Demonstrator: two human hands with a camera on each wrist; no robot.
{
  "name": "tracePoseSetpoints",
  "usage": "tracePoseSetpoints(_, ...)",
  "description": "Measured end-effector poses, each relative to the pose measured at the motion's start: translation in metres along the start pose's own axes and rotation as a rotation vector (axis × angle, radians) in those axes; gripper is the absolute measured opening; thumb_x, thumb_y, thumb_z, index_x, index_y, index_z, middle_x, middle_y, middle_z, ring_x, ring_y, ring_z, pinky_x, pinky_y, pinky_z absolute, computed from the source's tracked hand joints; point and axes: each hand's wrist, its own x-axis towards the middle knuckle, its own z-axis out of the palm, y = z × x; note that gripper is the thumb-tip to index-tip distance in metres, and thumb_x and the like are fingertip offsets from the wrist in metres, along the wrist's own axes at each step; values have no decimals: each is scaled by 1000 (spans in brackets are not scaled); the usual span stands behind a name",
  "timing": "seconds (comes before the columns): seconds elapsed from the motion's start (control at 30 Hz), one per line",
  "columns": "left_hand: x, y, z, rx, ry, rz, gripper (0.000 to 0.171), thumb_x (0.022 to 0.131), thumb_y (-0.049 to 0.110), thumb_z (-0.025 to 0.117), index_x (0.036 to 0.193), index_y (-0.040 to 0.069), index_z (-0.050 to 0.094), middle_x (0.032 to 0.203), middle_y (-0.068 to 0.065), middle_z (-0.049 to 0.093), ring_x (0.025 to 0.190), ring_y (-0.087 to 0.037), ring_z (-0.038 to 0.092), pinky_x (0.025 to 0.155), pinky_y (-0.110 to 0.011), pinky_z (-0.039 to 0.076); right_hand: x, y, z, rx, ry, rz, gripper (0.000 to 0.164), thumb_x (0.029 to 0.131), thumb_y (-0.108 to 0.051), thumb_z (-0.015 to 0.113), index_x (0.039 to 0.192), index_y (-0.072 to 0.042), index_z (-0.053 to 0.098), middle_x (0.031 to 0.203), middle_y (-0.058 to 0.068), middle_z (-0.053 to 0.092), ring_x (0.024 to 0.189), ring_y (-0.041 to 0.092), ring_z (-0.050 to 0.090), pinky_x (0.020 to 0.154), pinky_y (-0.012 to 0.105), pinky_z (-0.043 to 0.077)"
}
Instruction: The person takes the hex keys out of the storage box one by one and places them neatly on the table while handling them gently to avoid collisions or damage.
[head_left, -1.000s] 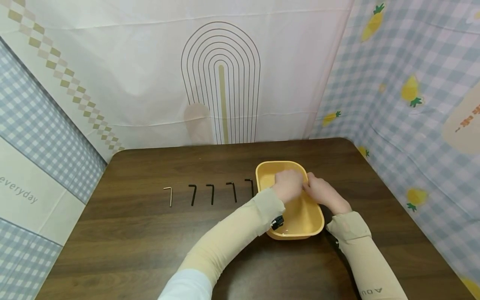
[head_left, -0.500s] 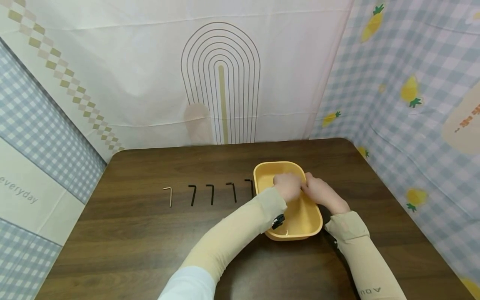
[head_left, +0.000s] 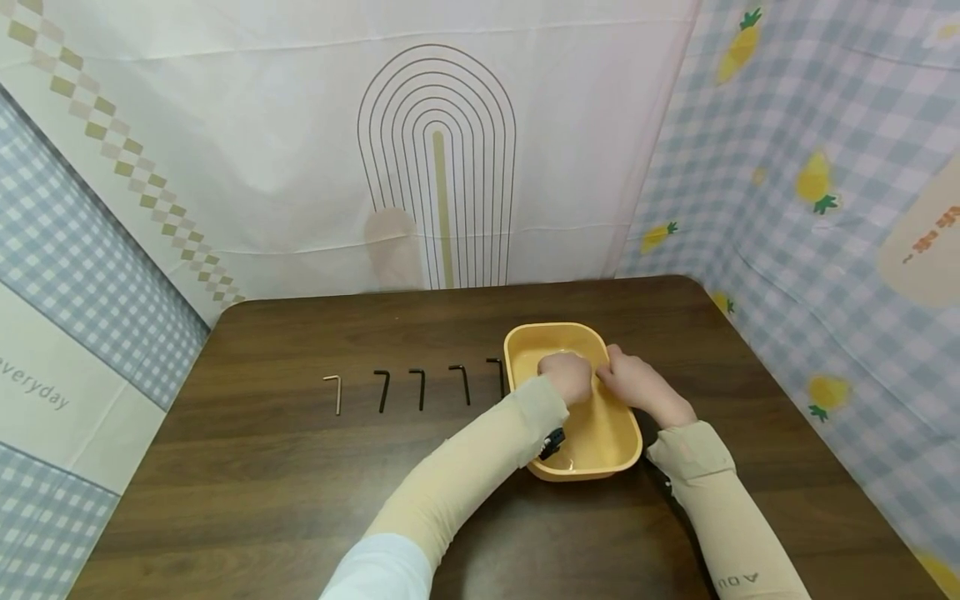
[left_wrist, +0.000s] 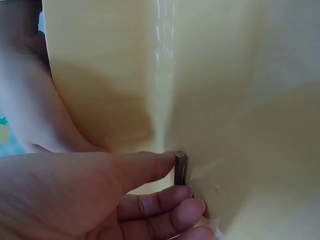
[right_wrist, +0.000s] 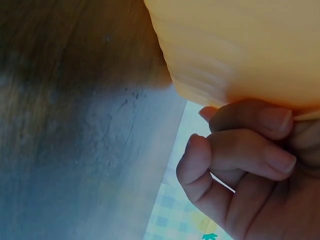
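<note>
A yellow plastic bin [head_left: 600, 446] stands toward the right of the table. My left hand [head_left: 567, 377] reaches down inside it. In the left wrist view, the thumb and fingers of that hand pinch a short metal hex key [left_wrist: 180, 170] close to the bin's wall; its lower part is hidden behind the fingers. My right hand [head_left: 645, 390] grips the bin's right rim. Seen from the right wrist, its fingers [right_wrist: 250, 150] are curled against the outside of the yellow wall.
Left of the bin, several L-shaped hex keys lie in a spaced row: a silver one [head_left: 338, 396] at the far left, then black ones such as this black hex key [head_left: 422, 390]. Another black hex key [head_left: 500, 379] lies close beside the bin. Patterned cloth [head_left: 285, 167] hangs behind the dark wooden table [head_left: 262, 500].
My left hand has shifted slightly left and away from the right hand, inside the bin. The bin and right hand have moved slightly left. The row of keys looks the same.
</note>
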Motion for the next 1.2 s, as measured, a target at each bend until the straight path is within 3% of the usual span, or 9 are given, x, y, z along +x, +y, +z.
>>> tracePoseSetpoints(0.13, 1, -1, 1, -8, 9, 12, 18, 99, 27, 55, 93, 21, 72, 89, 3, 66, 68, -10, 56, 57, -34, 50, -1, 0, 0, 1, -2, 0, 30, 102, -16, 40, 117, 10, 42, 72, 9, 52, 59, 20, 55, 56, 34, 46)
tracePoseSetpoints(0.37, 5, -3, 2, -54, -33, 32, 18, 97, 20, 56, 83, 18, 66, 84, 1, 63, 66, -13, 53, 52, -30, 43, -2, -2, -2, -10, 7, -8, 28, 103, -15, 41, 113, 10, 44, 69, 8, 50, 55, 20, 52, 53, 33, 43)
tracePoseSetpoints(0.77, 10, 5, 9, -23, 5, -33, 20, 101, 28, 54, 97, 24, 73, 88, 4, 67, 67, -11, 58, 53, -34, 49, -3, -3, -1, -23, 3, -1, 29, 104, -18, 41, 112, 9, 45, 70, 10, 51, 57, 21, 53, 54, 34, 44)
tracePoseSetpoints(0.97, 3, 7, 2, 38, 19, -35, 26, 105, 31, 48, 111, 31, 73, 96, 7, 69, 67, -9, 60, 53, -29, 48, -4, -5, -2, -31, -8, 3, 34, 107, -22, 41, 119, 11, 44, 72, 10, 54, 58, 21, 57, 55, 35, 46)
tracePoseSetpoints(1.2, -4, 9, -12, 15, 68, -26, 28, 105, 28, 48, 103, 27, 75, 98, 6, 71, 74, -10, 65, 56, -30, 50, -5, -7, -3, -36, -13, 2, 33, 108, -17, 41, 121, 13, 45, 75, 12, 55, 61, 22, 56, 58, 37, 46)
